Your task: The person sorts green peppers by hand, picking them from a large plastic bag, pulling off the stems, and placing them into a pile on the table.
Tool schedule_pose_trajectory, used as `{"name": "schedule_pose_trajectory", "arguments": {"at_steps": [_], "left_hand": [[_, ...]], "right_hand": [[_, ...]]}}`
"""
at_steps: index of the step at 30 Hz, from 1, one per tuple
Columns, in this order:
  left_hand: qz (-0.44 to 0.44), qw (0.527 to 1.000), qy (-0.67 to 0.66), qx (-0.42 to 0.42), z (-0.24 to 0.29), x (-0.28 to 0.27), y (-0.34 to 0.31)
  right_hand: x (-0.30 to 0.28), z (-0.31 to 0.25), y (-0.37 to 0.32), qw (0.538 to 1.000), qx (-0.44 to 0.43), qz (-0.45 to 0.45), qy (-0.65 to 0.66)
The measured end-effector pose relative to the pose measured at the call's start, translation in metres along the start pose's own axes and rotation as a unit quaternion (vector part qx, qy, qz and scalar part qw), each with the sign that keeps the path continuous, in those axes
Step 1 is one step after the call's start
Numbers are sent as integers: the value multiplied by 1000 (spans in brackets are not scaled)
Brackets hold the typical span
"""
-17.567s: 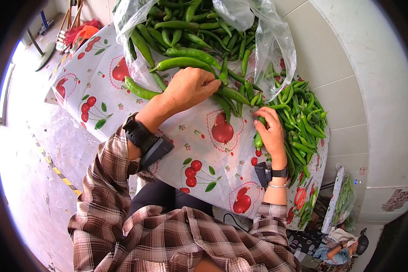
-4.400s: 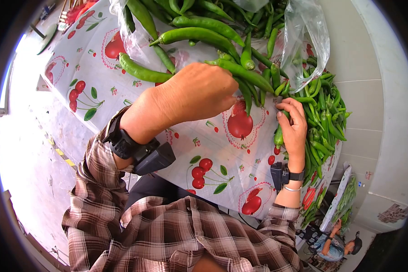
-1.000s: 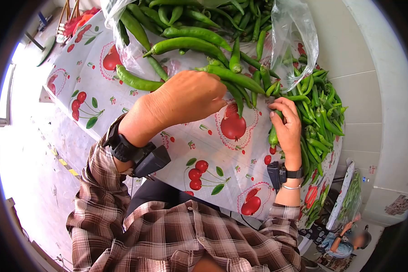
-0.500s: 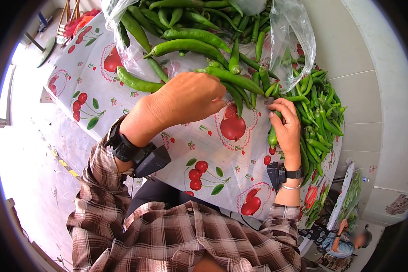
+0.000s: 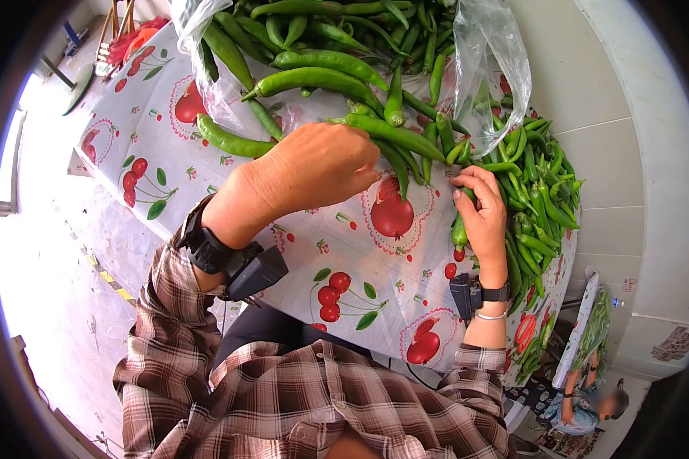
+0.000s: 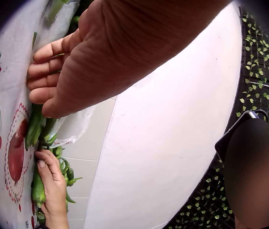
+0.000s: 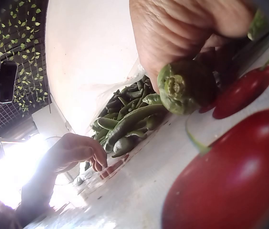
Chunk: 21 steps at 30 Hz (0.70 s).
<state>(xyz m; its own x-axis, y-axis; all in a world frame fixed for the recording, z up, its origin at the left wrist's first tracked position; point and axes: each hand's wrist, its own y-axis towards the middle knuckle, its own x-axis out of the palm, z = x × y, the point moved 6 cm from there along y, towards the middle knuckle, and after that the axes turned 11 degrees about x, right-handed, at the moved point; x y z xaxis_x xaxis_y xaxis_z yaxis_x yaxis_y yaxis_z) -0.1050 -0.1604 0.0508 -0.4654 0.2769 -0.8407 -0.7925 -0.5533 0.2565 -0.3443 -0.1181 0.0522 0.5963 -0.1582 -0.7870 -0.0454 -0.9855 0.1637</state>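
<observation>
My left hand (image 5: pixel 318 164) hovers beside several long green chili peppers at the bag's mouth, fingers loosely curled; in the left wrist view nothing shows between its fingers (image 6: pixel 46 67). One pepper (image 5: pixel 406 138) lies just past its knuckles, across others. On the right, my right hand (image 5: pixel 482 206) curls over a green chili pepper (image 5: pixel 458 232) lying on the tablecloth. The right wrist view shows that pepper's stem end (image 7: pixel 175 88) poking out below the palm. Many more peppers (image 5: pixel 314 57) fill the clear plastic bag (image 5: pixel 494 73) at the back.
A heap of smaller green peppers (image 5: pixel 540 206) stretches along the table's right side. Red-handled scissors (image 5: pixel 525 330) lie near it. The tablecloth (image 5: pixel 375 268) has printed fruit. Another person (image 5: pixel 578 405) sits at lower right, by a bag of greens (image 5: pixel 589 329).
Since the oldest frame, my left hand has drawn back from the peppers, and one now lies across the front ones. In the last second, both hands stay nearly still; the other person's arms move.
</observation>
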Motion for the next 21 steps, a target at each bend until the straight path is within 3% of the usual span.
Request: {"name": "schedule_pose_trajectory", "arguments": {"at_steps": [21], "left_hand": [[7,1000,1,5,0,-3,0]], "right_hand": [[0,1,-1,1000,-9,7,-1]]}}
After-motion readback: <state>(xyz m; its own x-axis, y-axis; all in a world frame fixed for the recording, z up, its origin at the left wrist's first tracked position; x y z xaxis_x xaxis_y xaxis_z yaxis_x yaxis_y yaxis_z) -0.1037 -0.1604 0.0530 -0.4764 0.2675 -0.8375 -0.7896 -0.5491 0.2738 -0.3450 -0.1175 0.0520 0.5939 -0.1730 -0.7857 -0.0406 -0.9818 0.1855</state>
